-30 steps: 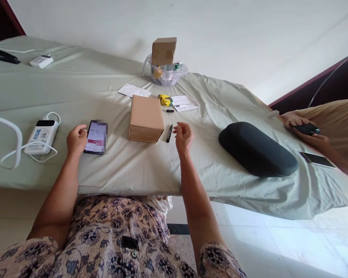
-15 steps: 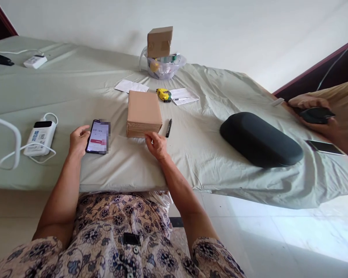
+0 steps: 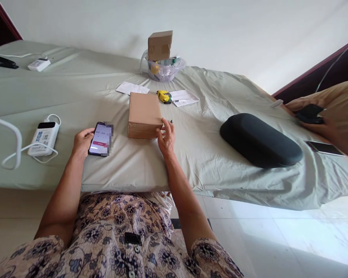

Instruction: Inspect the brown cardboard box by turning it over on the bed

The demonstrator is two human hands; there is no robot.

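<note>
Resting at the near right corner of the cardboard box (image 3: pixel 144 110), your right hand (image 3: pixel 167 139) has its fingers loosely bent, thumb and forefinger apart; whether they press on the cardboard cannot be told. That box sits on the cloth (image 3: pixel 203 150) in front of you, between your two hands and closer to the right one. Just beyond your right fingers, a bit of the black marker (image 3: pixel 171 121) shows, the rest hidden. Your left hand (image 3: pixel 82 143) is at the left edge of the phone (image 3: pixel 99 139), fingers curled, though you cannot tell from this view if they grip it. Behind the box lie a sheet of paper (image 3: pixel 131 88) and a yellow tape measure (image 3: pixel 163 96). Farther back stands a clear basket (image 3: pixel 168 74). The black case (image 3: pixel 259 142) lies well to your right, near another person's hands.
</note>
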